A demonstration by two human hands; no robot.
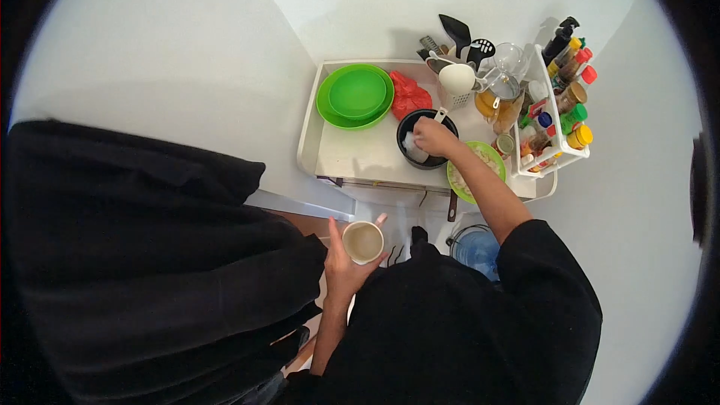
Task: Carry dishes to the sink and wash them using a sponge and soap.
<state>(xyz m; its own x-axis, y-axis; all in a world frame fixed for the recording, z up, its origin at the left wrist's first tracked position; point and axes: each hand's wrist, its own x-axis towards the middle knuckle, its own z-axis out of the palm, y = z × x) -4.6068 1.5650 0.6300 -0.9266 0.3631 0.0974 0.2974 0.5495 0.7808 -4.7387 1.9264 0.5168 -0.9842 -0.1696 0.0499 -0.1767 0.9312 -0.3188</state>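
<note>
My left hand (344,270) is wrapped around a pale mug (363,243), held in front of my body below the counter's edge. The mug's inside looks pale, and whether it has liquid in it is unclear. My right hand (434,136) reaches into a black pot (406,124), its fingertips at a whitish, translucent mass (415,149) inside. Whether the fingers grip that mass is hidden. A pale utensil handle (441,114) leans over the pot's far rim. Under my right forearm, a green bowl (451,177) holds pale pieces of food.
Green bowls (358,93) and a red plastic bag (409,95) are on the white-rimmed counter (343,152). Behind the pot stand cooking utensils (457,79). A white rack (554,107) holds several bottles. A brown handle (452,205) juts past the front edge. Black cloth (140,247) fills the left.
</note>
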